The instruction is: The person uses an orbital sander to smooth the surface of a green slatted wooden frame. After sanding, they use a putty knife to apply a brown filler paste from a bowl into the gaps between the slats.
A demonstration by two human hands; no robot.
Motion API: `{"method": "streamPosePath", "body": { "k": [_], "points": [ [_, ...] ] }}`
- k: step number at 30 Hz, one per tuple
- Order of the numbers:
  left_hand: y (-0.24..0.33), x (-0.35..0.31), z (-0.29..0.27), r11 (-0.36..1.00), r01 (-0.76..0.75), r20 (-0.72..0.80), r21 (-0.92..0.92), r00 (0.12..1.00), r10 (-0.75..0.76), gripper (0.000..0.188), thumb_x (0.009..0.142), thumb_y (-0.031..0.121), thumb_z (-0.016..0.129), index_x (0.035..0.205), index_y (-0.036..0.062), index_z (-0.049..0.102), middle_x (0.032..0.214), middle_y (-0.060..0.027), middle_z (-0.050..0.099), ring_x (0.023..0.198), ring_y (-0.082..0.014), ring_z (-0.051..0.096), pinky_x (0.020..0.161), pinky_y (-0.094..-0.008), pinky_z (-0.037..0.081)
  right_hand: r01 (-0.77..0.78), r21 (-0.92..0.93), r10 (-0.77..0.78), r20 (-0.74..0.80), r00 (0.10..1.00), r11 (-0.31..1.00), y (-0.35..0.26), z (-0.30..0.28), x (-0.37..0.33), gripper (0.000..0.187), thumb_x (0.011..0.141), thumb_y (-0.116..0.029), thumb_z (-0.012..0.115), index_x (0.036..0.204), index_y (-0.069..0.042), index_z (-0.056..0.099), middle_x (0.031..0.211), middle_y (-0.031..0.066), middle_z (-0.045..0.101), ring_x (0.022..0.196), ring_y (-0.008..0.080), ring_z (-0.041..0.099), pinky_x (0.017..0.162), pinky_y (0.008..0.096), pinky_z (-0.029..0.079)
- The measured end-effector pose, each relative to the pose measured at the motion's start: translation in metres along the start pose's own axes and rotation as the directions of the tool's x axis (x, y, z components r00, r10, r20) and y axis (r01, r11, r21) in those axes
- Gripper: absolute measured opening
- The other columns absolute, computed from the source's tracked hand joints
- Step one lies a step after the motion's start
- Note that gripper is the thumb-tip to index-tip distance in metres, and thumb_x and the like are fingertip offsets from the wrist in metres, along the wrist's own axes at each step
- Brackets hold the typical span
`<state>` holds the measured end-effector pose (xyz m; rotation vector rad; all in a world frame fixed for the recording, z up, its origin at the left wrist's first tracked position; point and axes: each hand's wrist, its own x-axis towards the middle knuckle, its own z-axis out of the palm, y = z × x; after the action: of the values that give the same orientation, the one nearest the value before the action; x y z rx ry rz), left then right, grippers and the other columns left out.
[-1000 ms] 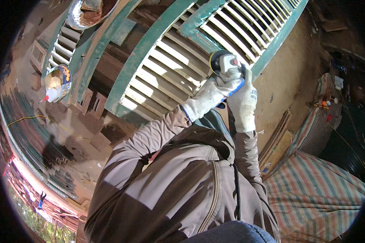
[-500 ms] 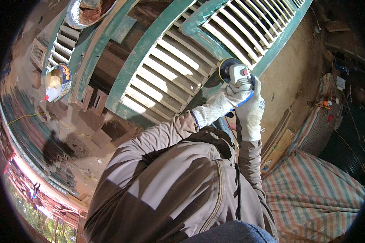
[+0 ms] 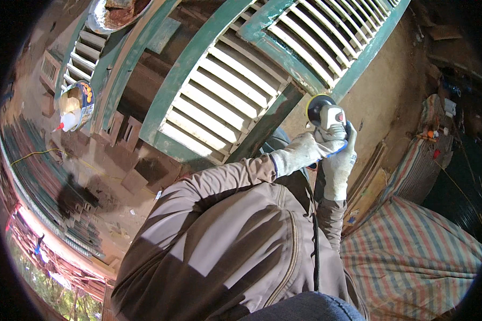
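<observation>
Both my hands wear white knit gloves and grip an angle grinder (image 3: 333,119) with a light head and a dark, yellow-rimmed disc. My left hand (image 3: 301,152) is closed around its body from the left. Alongside it, my right hand (image 3: 341,167) closes on the grinder from the right. The disc is by the near corner of a green-framed louvered shutter (image 3: 300,70) with pale slats; whether it touches the wood I cannot tell. Beneath that panel lies another green louvered shutter (image 3: 163,109), nearer my left arm.
On the left stand a tin (image 3: 85,101) with a white, red-tipped bottle (image 3: 69,121) and a metal basin (image 3: 100,21). Stacked green boards (image 3: 43,176) lie farther left. A striped sheet (image 3: 412,257) spreads at the lower right. A yellow cord (image 3: 35,153) crosses the ground.
Both hands and the grinder have moved right and slightly nearer to me, off the shutter's lower rail to its near corner. My grip stays the same.
</observation>
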<state>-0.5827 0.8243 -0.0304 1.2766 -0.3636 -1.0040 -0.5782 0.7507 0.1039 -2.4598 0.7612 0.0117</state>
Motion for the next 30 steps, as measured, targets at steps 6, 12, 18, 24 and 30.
{"method": "streamPosePath", "body": {
  "k": [6, 12, 18, 24, 30],
  "points": [
    [0.03, -0.014, 0.004, 0.993, 0.108, 0.035, 0.048, 0.993, -0.11, 0.031, 0.102, 0.026, 0.062, 0.132, 0.0212, 0.066, 0.115, -0.0068, 0.072, 0.092, -0.0163, 0.071, 0.081, -0.0319, 0.056, -0.03, 0.018, 0.031, -0.057, 0.998, 0.999, 0.011, -0.004, -0.014, 0.078, 0.078, -0.036, 0.089, 0.14, -0.008, 0.05, 0.111, 0.0213, 0.073, 0.101, 0.0297, 0.074, 0.085, 0.0389, 0.057],
    [0.085, -0.025, -0.034, 0.968, 0.192, -0.078, -0.163, 0.975, -0.207, 0.039, 0.097, 0.038, 0.067, 0.12, 0.0063, 0.068, 0.098, -0.0051, 0.072, 0.09, -0.0105, 0.068, 0.08, -0.0289, 0.056, 0.034, -0.074, -0.033, 0.01, 0.999, 0.997, -0.003, 0.009, 0.009, 0.08, 0.08, -0.045, 0.083, 0.144, -0.013, 0.048, 0.11, 0.0253, 0.072, 0.099, 0.0428, 0.072, 0.079, 0.0466, 0.057],
    [0.026, 0.007, 0.001, 0.754, 0.321, 0.131, -0.573, 0.944, -0.302, 0.034, 0.103, 0.01, 0.055, 0.135, -0.0004, 0.057, 0.13, -0.0118, 0.063, 0.122, -0.0163, 0.06, 0.109, -0.0331, 0.047, -0.021, -0.026, 0.022, 0.052, 0.998, 0.999, 0.018, -0.015, 0.005, 0.073, 0.083, -0.042, 0.082, 0.141, -0.011, 0.049, 0.112, 0.0228, 0.073, 0.102, 0.0396, 0.073, 0.08, 0.0434, 0.057],
    [0.098, -0.014, -0.037, 0.88, 0.431, -0.065, -0.201, 0.89, -0.451, 0.05, 0.088, 0.051, 0.078, 0.11, 0.0067, 0.071, 0.087, -0.0003, 0.07, 0.081, -0.0091, 0.067, 0.069, -0.0264, 0.054, -0.005, -0.073, 0.006, 0.012, 1.0, 0.997, 0.006, 0.001, 0.016, 0.08, 0.08, -0.046, 0.083, 0.143, -0.01, 0.05, 0.112, 0.0247, 0.072, 0.101, 0.043, 0.072, 0.081, 0.0462, 0.057],
    [0.091, -0.011, -0.02, 0.849, 0.098, -0.187, -0.519, 0.956, -0.225, 0.053, 0.085, 0.059, 0.076, 0.101, 0.0085, 0.074, 0.082, -0.0014, 0.07, 0.074, -0.01, 0.065, 0.067, -0.0293, 0.053, -0.051, -0.044, 0.055, 0.11, 0.992, 0.998, 0.006, -0.003, 0.026, 0.074, 0.081, -0.045, 0.083, 0.139, -0.012, 0.052, 0.109, 0.0226, 0.073, 0.097, 0.0421, 0.072, 0.079, 0.0459, 0.057]
  ]
}}
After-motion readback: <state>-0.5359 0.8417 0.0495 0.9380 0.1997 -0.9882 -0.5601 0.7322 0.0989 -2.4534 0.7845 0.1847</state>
